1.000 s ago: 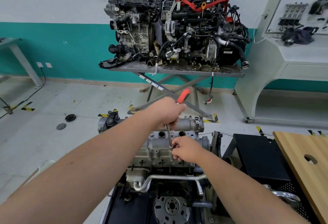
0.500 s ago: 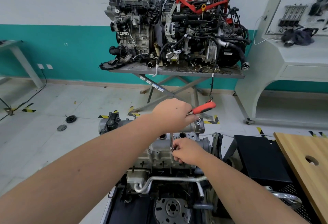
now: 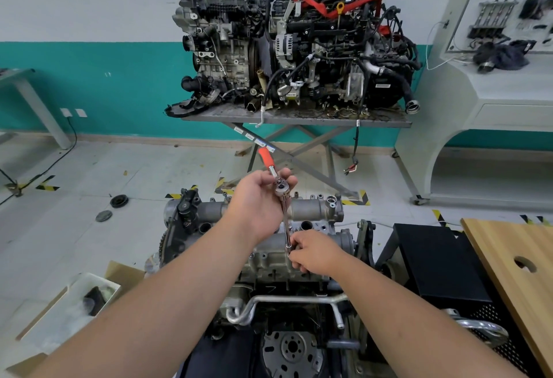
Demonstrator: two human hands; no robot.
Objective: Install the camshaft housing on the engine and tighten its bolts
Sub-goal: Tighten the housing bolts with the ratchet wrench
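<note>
Orange-handled ratchet (image 3: 280, 189) sits gripped at its head in my left hand (image 3: 259, 198); below it, my right hand (image 3: 311, 253) pinches the extension's tip against the camshaft housing (image 3: 269, 255) beneath both hands.

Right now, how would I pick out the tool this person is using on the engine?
Find the grey engine nearest the camera, low in the middle. Above it the left hand grips the ratchet wrench, its thin steel extension running down to the right hand. Its orange-red handle sets it apart from the grey metal.
</note>
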